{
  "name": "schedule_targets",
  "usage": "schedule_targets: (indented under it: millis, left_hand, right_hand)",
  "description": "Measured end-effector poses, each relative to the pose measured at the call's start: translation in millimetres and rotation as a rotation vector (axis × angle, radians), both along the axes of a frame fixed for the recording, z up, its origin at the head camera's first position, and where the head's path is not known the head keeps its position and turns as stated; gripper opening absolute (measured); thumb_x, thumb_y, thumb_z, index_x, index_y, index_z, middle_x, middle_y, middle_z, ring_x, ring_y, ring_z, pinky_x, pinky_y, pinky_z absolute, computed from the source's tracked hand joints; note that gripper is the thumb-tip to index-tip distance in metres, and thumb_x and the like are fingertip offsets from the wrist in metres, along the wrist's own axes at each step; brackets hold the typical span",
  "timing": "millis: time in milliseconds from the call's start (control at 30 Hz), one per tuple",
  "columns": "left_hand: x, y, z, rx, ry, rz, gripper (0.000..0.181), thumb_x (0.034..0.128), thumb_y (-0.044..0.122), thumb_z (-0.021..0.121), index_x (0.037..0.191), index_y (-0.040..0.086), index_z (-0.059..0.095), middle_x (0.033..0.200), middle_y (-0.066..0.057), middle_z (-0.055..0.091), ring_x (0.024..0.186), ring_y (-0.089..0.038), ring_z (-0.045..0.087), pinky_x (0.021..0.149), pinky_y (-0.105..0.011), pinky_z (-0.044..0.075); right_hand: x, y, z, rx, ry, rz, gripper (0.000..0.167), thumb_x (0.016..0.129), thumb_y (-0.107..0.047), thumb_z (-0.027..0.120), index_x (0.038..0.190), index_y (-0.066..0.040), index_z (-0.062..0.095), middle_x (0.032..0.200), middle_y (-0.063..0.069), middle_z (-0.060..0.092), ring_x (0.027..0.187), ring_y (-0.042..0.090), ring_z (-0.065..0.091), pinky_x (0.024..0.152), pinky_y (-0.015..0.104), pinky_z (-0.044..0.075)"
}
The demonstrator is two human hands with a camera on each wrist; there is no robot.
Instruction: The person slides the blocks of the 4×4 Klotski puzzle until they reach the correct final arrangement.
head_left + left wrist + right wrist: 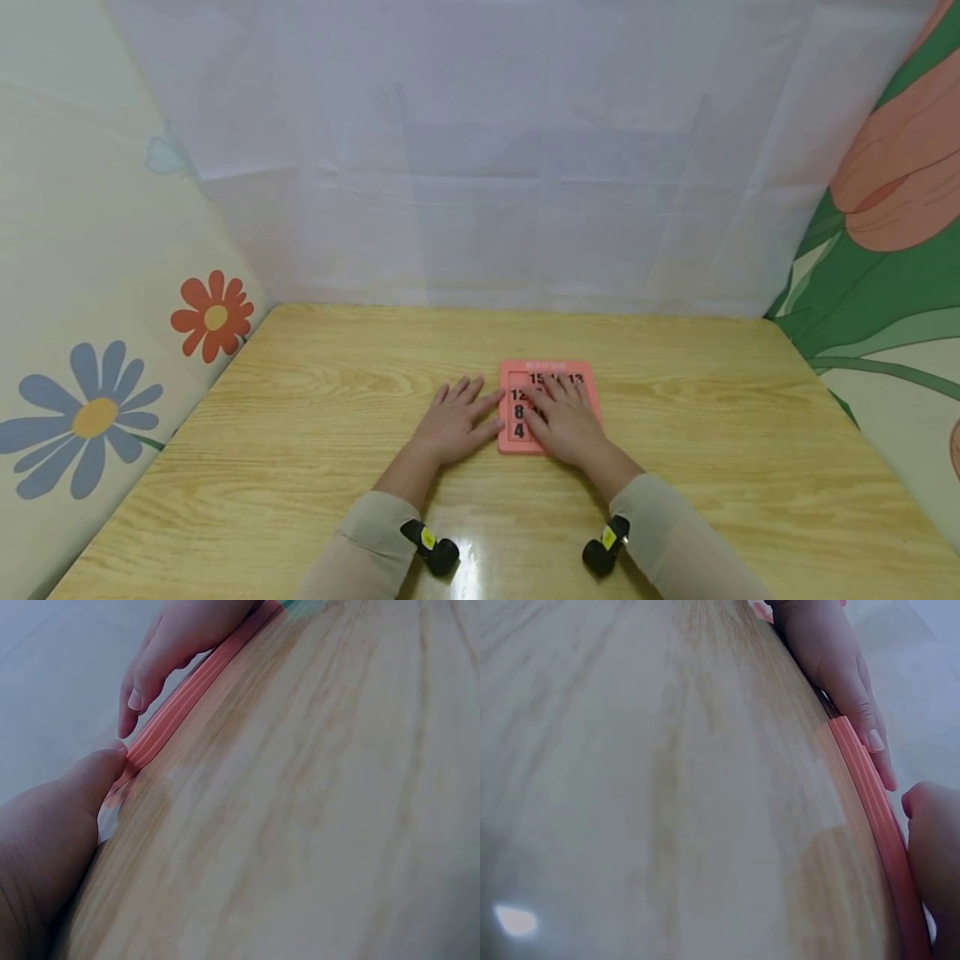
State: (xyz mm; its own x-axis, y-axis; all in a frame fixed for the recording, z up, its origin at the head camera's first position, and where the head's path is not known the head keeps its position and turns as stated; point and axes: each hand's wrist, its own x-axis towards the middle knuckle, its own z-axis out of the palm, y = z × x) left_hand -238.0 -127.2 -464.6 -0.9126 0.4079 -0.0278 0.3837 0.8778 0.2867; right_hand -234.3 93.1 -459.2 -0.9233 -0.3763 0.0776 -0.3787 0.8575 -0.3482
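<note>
A pink number puzzle board point(547, 365) lies flat on the table, with black numbers such as 15, 13, 12, 8 and 4 showing. My right hand point(567, 421) lies over its middle and right part, fingers spread, hiding many of the tiles. At the board's left edge, my left hand point(452, 425) rests with fingers extended, thumb and index finger touching the frame. The left wrist view shows the board's ridged pink side point(176, 712) by the left thumb point(97, 772). From the right wrist, the pink side point(877, 817) appears between both hands.
The wooden table point(315, 375) stretches around the board. A white cloth point(480, 167) hangs behind it. Flower-patterned panels stand at the left point(75, 250) and right point(900, 292). Black wrist cameras with yellow marks sit at the left point(438, 554) and right point(602, 554) cuffs.
</note>
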Motion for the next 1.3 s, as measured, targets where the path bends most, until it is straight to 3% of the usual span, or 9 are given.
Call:
schedule_targets:
  millis: [433,967,1300]
  left_hand:
    - [0.4,0.5,1.5,-0.007,0.000,-0.005,0.061,0.0998,0.059,0.038,0.154,0.031,0.032,0.164,-0.010,0.020,0.153,-0.033,0.012,0.125,-0.054,0.004]
    - [1.5,-0.4,0.6,0.010,-0.012,-0.003,0.060,0.1000,0.057,0.040,0.153,0.030,0.034,0.164,-0.011,0.020,0.153,-0.033,0.012,0.124,-0.055,0.004]
    - [1.3,-0.4,1.6,0.013,-0.010,-0.004,0.060,0.1004,0.056,0.040,0.153,0.029,0.034,0.164,-0.011,0.021,0.153,-0.034,0.013,0.124,-0.055,0.005]
  right_hand:
    - [-12.0,9.6,-3.6,-0.024,-0.027,-0.148,0.051,0.103,-0.043,0.040,0.147,-0.018,0.047,0.159,0.016,0.030,0.149,0.042,0.019,0.122,0.062,0.008]
    - [-10.4,0.8,3.0,0.012,-0.090,-0.149,0.052,0.103,-0.044,0.038,0.150,-0.021,0.043,0.162,0.014,0.026,0.151,0.039,0.015,0.123,0.061,0.007]
    - [-13.6,-3.6,-1.6,0.026,-0.058,-0.124,0.050,0.104,-0.044,0.038,0.149,-0.024,0.045,0.161,0.014,0.028,0.152,0.037,0.015,0.124,0.056,0.008]
